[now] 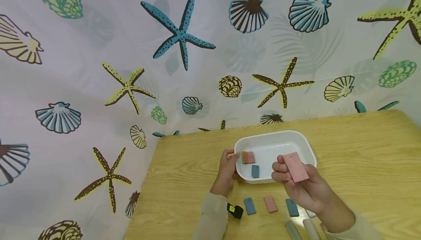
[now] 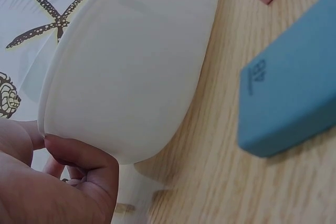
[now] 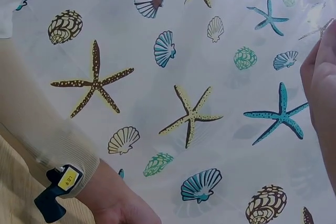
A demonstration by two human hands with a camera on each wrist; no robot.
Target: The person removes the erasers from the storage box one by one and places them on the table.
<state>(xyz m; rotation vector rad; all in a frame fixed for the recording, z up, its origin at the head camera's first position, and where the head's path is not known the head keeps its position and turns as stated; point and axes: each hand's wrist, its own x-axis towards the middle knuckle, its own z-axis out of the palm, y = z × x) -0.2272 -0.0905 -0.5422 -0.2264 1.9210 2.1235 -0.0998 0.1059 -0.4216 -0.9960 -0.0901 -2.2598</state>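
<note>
A white plastic tub (image 1: pixel 276 134) stands on the wooden table, and my left hand (image 1: pixel 227 168) grips its left rim. The left wrist view shows that hand's thumb and fingers (image 2: pixel 86 156) pinching the rim. Raised over the tub's front right edge, my right hand (image 1: pixel 304 187) holds a flat pink eraser (image 1: pixel 296 167) between thumb and curled fingers. Inside the tub, at its left end, lie a green and orange block (image 1: pixel 244 157), a pink eraser (image 1: pixel 251 157) and a blue eraser (image 1: pixel 255 171). In the right wrist view the right hand (image 3: pixel 325 87) shows only in part; its eraser is hidden.
Before the tub lie a blue eraser (image 1: pixel 249 206) marked 4B, a pink eraser (image 1: pixel 270 203) and another blue one (image 1: pixel 292 207). Nearer are a grey-green stick (image 1: pixel 292 229) and a pale stick (image 1: pixel 310 229). A patterned cloth (image 1: pixel 204 49) hangs behind the table.
</note>
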